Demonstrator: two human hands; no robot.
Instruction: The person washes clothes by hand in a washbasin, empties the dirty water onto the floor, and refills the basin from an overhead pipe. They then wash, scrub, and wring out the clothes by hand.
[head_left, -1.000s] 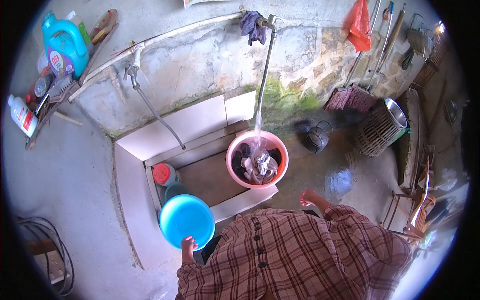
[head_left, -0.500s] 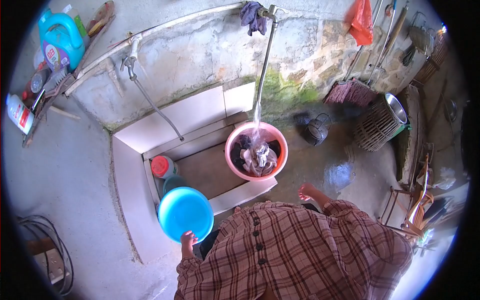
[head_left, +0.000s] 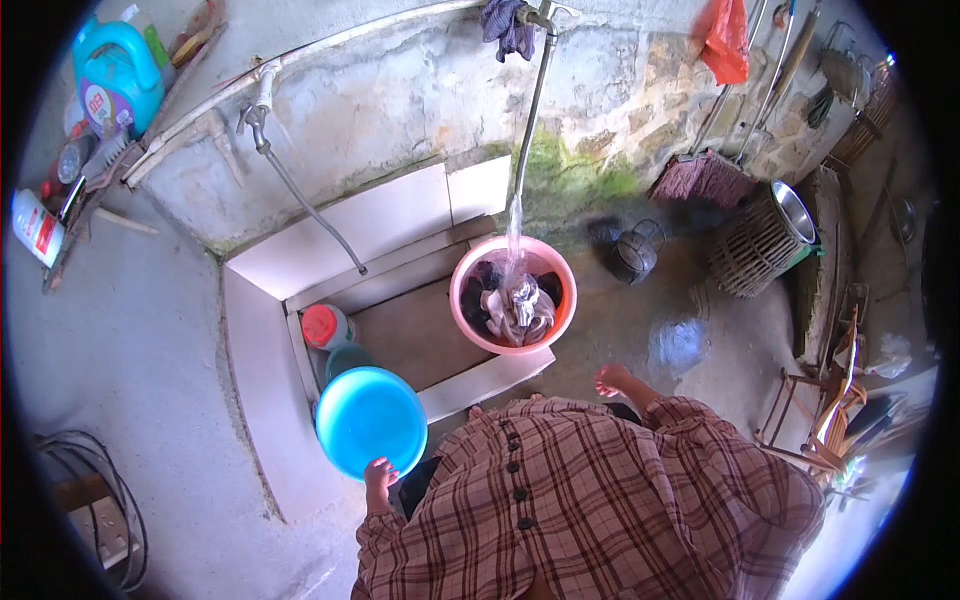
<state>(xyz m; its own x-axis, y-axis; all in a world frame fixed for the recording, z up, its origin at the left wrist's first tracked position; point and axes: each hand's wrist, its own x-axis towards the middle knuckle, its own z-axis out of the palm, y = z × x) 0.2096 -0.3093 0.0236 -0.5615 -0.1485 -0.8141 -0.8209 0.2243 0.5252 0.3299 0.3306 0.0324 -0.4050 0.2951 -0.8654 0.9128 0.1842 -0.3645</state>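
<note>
My left hand [head_left: 379, 474] hangs at the near rim of a light blue plastic basin [head_left: 372, 422]. Its fingers are loosely bent and slightly apart, and overlap the rim in view; no grip on the basin shows. Out to the right, my right hand [head_left: 610, 380] hangs beside my body, fingers loosely bent with nothing seen in them. Beyond both hands, a pink basin [head_left: 462, 312] holds wet clothes [head_left: 520, 310], light and dark. Water [head_left: 514, 235] runs down onto them from a long pipe on the tap [head_left: 540, 18].
A tiled trough [head_left: 410, 325] holds a red-lidded container [head_left: 321, 326]. Another tap [head_left: 256, 122] has a hanging hose. Detergent [head_left: 118, 80] stands on the left ledge. A dark kettle-like pot [head_left: 634, 255], a woven basket [head_left: 750, 250] and mops [head_left: 700, 178] are to the right.
The view has tilted slightly, so the basins and wall sit a little higher. Both hands keep nearly the same places; water still runs into the pink basin.
</note>
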